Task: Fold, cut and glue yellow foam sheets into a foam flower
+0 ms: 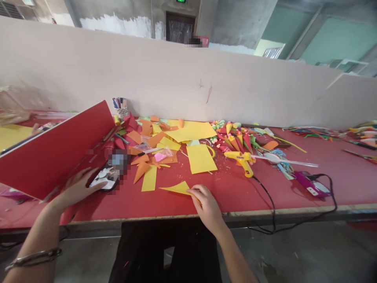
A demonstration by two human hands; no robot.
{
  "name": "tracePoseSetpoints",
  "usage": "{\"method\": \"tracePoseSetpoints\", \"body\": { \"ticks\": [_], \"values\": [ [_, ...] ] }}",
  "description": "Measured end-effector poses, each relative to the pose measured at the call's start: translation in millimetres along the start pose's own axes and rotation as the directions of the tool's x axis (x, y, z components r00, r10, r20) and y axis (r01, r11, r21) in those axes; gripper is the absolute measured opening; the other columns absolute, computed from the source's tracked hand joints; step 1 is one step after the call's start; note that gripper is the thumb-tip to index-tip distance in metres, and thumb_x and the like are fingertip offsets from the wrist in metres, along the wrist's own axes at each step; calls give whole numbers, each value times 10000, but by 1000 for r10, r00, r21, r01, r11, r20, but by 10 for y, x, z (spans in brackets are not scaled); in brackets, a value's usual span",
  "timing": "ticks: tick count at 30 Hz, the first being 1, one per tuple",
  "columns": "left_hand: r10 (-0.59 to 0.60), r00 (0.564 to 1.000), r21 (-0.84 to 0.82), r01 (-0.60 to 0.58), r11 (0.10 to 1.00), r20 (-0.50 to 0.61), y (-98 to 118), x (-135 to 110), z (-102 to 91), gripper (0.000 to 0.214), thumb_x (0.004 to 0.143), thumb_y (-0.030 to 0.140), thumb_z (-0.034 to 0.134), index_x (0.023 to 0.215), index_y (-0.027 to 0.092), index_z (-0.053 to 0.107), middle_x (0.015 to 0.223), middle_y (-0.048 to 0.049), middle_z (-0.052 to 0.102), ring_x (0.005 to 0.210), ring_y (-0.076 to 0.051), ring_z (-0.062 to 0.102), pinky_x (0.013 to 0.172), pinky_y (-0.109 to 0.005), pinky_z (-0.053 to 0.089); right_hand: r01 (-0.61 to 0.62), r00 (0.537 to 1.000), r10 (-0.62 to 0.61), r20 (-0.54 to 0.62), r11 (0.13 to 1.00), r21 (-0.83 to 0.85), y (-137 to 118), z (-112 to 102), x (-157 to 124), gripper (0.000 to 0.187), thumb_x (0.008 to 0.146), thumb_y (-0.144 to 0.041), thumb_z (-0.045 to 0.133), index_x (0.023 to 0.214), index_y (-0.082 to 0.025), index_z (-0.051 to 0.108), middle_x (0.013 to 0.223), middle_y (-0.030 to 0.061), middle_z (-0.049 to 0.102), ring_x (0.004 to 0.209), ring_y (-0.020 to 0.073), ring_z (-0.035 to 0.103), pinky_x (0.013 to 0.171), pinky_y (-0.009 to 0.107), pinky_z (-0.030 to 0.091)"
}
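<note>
Right hand [207, 205] pinching yellow sheet [179, 188], red tabletop [118, 208]

Craft workshop, red worktable [282, 188], glue gun [240, 158], cut coloured pieces [202, 159]

Open tabletop [237, 196] between right hand [207, 207] and black cord [274, 214]; red board [64, 153] blocks left.

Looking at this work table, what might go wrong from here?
The black cord of the yellow glue gun dips below the front edge of the table, so a passing arm might snag it and drag the gun. The yellow piece pinched in the right hand looks thin and could crease if squeezed harder.
</note>
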State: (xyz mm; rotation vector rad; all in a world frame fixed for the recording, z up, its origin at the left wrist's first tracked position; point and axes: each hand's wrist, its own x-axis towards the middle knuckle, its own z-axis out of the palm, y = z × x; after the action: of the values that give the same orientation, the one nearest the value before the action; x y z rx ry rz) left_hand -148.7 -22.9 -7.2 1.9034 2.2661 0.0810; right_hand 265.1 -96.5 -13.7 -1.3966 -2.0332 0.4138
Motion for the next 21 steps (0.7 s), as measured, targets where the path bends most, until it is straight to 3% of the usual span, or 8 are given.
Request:
{"method": "tracePoseSetpoints", "body": {
  "ticks": [12,21],
  "values": [
    [-64,998,1,64,998,0,-56,38,91,794,725,618,307,1336,125,186,1385,-129,221,1257,-325,187,994,-445,172,12,1000,-11,6,999,-35,-3,-4,4,307,829,-133,377,1041,-232,576,935,64,534,891,166,522,783,295,454],
    [-35,999,10,35,999,-39,-88,35,136,755,733,604,312,1327,147,219,1381,-106,243,1246,-310,222,997,-451,166,20,1000,-20,-2,999,-45,3,4,4,313,829,-134,376,1054,-233,569,940,68,536,894,171,520,785,308,455]
  ]
}}
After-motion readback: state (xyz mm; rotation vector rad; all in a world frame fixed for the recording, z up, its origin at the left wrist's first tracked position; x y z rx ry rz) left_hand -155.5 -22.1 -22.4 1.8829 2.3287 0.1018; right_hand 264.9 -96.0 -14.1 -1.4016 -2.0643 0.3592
